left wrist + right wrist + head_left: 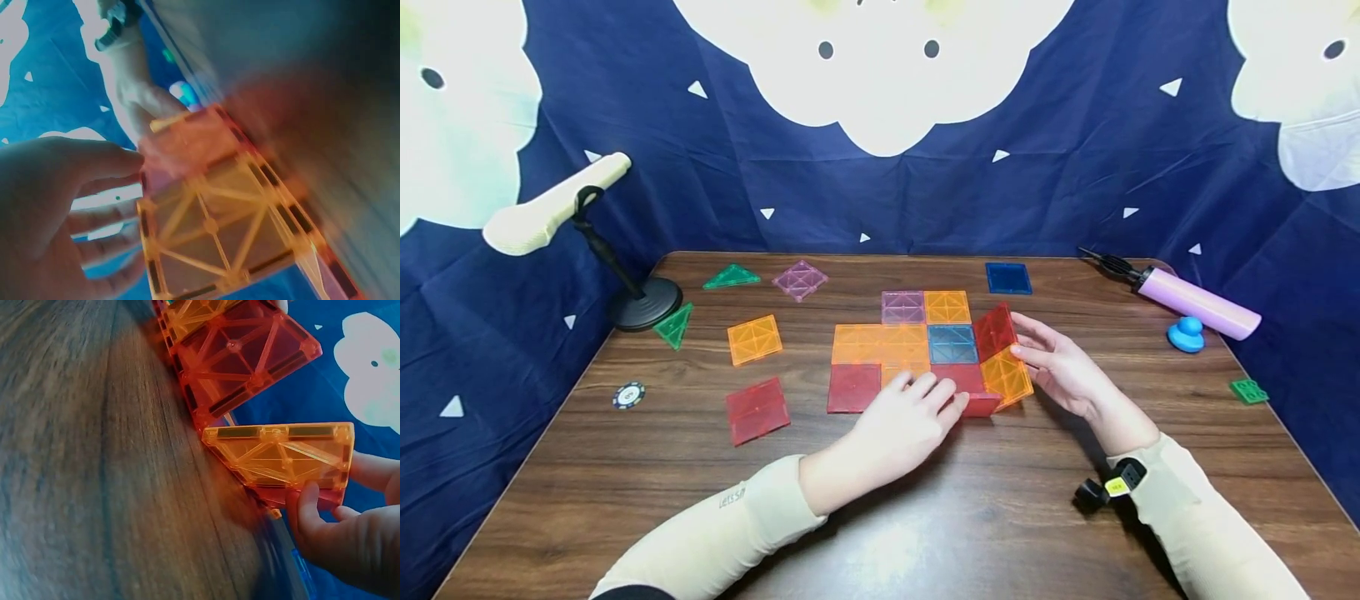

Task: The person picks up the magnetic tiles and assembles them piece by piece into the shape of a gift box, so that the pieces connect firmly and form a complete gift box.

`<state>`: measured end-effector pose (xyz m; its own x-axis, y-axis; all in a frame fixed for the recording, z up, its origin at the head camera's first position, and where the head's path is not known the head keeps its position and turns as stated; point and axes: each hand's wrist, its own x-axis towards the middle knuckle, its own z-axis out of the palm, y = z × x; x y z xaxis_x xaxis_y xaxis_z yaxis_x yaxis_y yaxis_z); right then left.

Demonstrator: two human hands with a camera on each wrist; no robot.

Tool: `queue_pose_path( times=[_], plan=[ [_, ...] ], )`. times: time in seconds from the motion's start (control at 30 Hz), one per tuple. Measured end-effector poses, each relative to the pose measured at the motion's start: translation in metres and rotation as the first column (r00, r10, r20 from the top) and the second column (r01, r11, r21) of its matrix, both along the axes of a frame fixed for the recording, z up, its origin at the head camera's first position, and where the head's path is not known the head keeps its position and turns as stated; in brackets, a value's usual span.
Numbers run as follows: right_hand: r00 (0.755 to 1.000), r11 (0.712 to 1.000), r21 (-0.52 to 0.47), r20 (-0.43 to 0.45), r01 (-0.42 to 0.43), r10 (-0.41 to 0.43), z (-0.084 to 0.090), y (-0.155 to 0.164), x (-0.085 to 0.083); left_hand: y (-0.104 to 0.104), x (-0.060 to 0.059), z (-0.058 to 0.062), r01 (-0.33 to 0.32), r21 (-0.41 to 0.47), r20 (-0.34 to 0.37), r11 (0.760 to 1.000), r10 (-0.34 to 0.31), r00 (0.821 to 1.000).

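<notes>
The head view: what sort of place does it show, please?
Probably a staged play corner: a wood-grain table with translucent tiles, and a blue cloth backdrop with white cartoon shapes.

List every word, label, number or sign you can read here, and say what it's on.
"Lets": start of the lettering on the left sleeve; rest unclear.
Yellow tag at the right sleeve: too small to read.
Chip: centre mark too small to read.
</notes>
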<state>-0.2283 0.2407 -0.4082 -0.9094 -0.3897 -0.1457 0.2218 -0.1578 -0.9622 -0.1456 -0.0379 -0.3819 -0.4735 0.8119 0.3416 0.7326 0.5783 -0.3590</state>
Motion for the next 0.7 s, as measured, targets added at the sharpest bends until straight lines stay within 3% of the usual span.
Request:
queue_pose_path(
  times=[0.1, 0.27, 0.5, 0.7],
  plan=[
    [1.0, 1.0, 0.006, 0.019, -0.02, 0.019, -0.002, -0.001, -0.001, 0.003, 0.007, -0.005, -0.055, 0.045, -0.024, 0.997, 0.056, 0.998],
    [0.999, 0.991, 0.128, 0.02, -0.032, 0.03, -0.006, -0.011, -0.003, 0.007, 0.013, -0.008, -0.103, 0.091, -0.003, 0.99, 0.104, 0.995],
    [0.997, 0.961, 0.275, -0.059, -0.03, 0.048, -0.007, -0.028, -0.004, 0.009, 0.018, -0.008, -0.154, 0.046, 0.037, 0.987, 0.153, 0.988],
    [0.997, 0.955, 0.292, -0.042, -0.056, 0.071, -0.005, -0.028, -0.002, 0.009, 0.018, -0.005, -0.178, 0.018, 0.086, 0.984, 0.176, 0.981]
  ],
)
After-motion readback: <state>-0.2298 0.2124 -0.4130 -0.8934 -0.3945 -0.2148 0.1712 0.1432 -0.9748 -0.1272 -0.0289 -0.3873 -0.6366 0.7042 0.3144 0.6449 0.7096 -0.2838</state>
